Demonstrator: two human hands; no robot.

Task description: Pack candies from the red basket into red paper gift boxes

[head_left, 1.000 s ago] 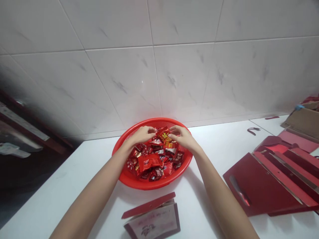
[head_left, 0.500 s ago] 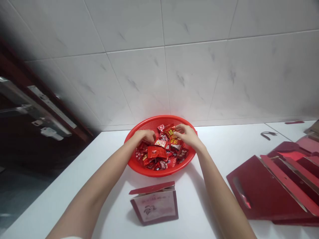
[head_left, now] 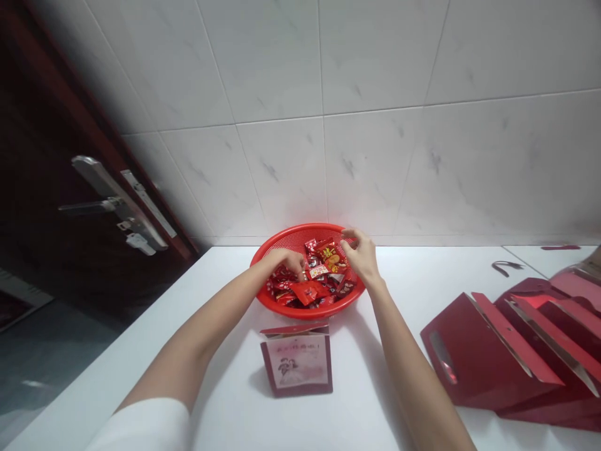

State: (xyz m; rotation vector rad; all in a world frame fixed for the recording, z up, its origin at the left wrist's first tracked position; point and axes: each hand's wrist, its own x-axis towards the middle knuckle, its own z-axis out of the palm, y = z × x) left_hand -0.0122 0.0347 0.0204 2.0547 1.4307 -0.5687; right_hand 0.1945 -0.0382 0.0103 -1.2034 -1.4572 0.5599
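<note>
A red plastic basket [head_left: 282, 238] with perforated walls stands against the tiled wall, filled with small wrapped candies [head_left: 310, 291], mostly red. My left hand [head_left: 287, 259] reaches into its left side, fingers bent down and drawn together among the packets; whatever they grip is hidden. Over the right rim is my right hand [head_left: 361, 254], thumb and fingers apart with nothing visible between them. Beside its thumb lies a red-and-gold packet [head_left: 330, 255]. In front of the basket a small dark-red box [head_left: 300, 366] stands upright, with a printed couple on its pale panel and its top flap raised.
Several larger dark-red boxes [head_left: 488, 357] lie grouped on the white table [head_left: 375, 401] at the right. Behind them are a dark strap [head_left: 506, 267] and a thin red piece [head_left: 561, 247]. A dark door with a metal handle [head_left: 89, 207] is at the left.
My right hand has drawn back from the packets toward the right rim. My left hand has shifted toward the middle of the candies. The camera view has turned slightly left and up.
</note>
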